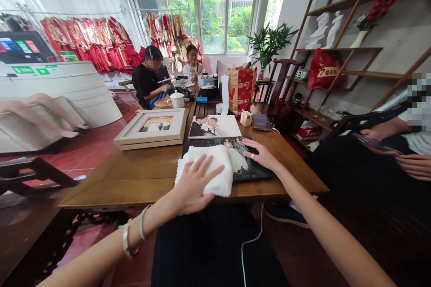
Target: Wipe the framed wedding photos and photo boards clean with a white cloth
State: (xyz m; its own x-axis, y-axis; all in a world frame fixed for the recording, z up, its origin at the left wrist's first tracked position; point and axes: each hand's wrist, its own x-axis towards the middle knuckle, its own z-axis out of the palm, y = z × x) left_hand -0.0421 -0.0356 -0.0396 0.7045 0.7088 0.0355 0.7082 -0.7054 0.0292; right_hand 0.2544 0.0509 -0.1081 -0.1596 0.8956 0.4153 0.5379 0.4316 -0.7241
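Observation:
A folded white cloth (220,177) lies on the left part of a dark wedding photo panel (249,170), covering that side of the picture. On top of the cloth rests my left hand (193,186), its fingers spread flat. My right hand (261,154), with a ring on one finger, touches the panel's right side, fingers stretched out. Just behind the panel is a lighter wedding photo (215,126). To the left, a pale framed photo (151,128) lies on the wooden table (134,179).
Farther back stand a lidded white cup (177,99), a red paper bag (241,89), a small box (246,119) and a dark device (262,122). Two people sit at the table's far end; another person with a phone (379,142) sits at right. A white cable (243,251) hangs in front.

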